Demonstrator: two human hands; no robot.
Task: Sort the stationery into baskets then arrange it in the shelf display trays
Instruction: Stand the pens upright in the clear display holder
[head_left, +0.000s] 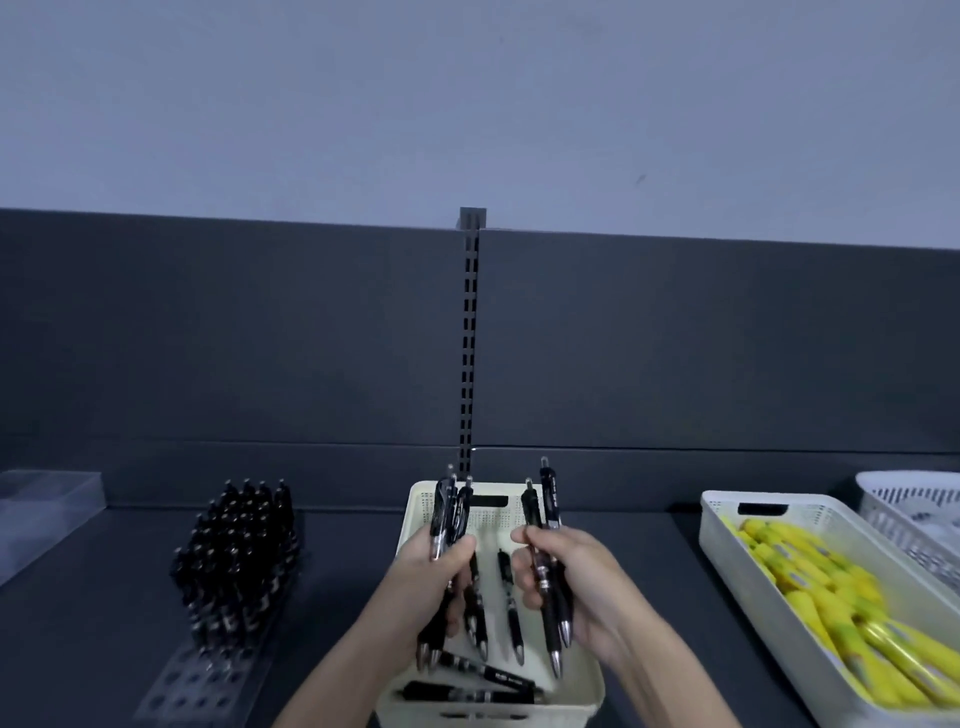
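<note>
A cream basket (582, 696) stands at the shelf's front centre with a few loose black pens (511, 605) lying in it. Over the basket, my left hand (434, 577) grips a bunch of black pens (449, 512), their clicker ends pointing up. My right hand (576, 582) grips two black pens (548, 525), tips down. To the left, a clear display tray with holes (195, 688) holds several black pens (241, 545) standing upright.
A white basket (727, 535) full of yellow pens (831, 597) stands at the right, with another white perforated basket (914, 493) behind it. A clear plastic box (41, 499) sits at far left. The dark shelf back panel (260, 338) rises behind everything.
</note>
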